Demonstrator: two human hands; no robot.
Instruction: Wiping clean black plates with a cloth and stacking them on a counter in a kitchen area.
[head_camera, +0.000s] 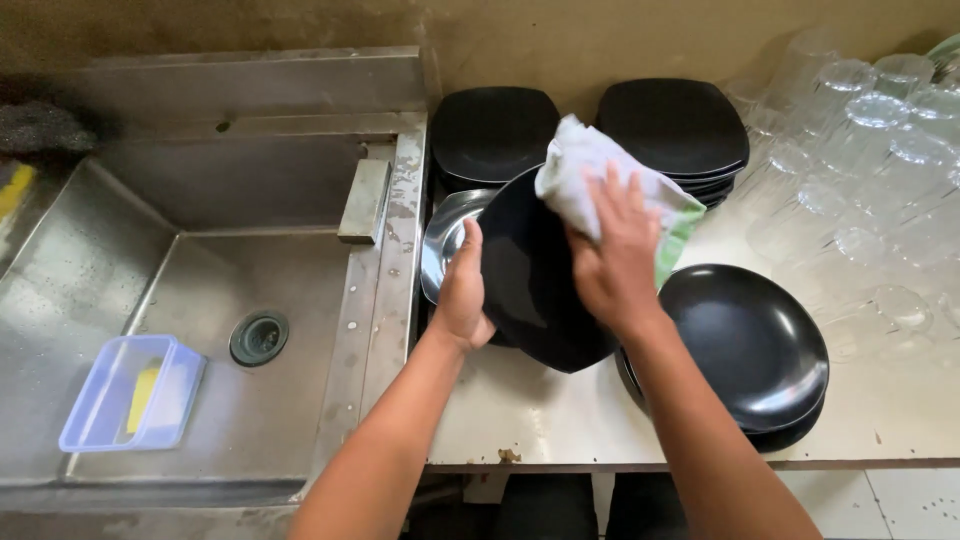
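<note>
A black square plate (535, 290) is tilted up on edge over the counter. My left hand (464, 295) grips its left rim. Against the plate's upper right face, my right hand (612, 255) presses a white cloth with a green edge (590, 170). Under the plate, to the left, lies a shiny metal dish (445, 240). A stack of round black bowls (750, 345) stands just right of my right forearm.
Two stacks of black square plates (492, 130) (675, 125) stand against the back wall. Several upturned clear glasses (860, 180) crowd the right of the counter (560, 420). On the left is a steel sink (250, 270) holding a clear plastic box with a yellow sponge (135, 392).
</note>
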